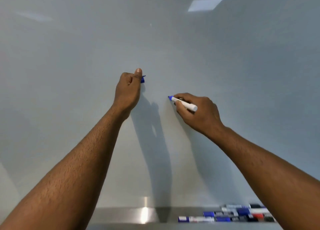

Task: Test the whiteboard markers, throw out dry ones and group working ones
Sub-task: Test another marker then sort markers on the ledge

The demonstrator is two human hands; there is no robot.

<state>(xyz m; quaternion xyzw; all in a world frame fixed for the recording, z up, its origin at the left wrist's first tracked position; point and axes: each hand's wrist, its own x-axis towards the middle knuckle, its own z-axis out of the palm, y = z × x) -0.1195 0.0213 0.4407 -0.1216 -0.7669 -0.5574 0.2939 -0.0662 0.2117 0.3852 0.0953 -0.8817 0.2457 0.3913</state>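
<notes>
My right hand point(199, 112) grips an uncapped blue marker point(186, 105) with a white barrel, and its blue tip touches the whiteboard point(173, 39) at mid-height. Raised to the left, my left hand point(129, 89) is curled around the blue cap point(142, 79), which pokes out beside the thumb, close to the board. No ink mark shows on the board near the tip. Several capped markers point(228, 214), blue, black and red, lie in a heap on the metal tray at the lower right.
The metal ledge tray point(129, 214) runs along the bottom edge of the board. The board surface reflects a ceiling light point(205, 4) at the upper right. Shadows of both arms fall on the board between them.
</notes>
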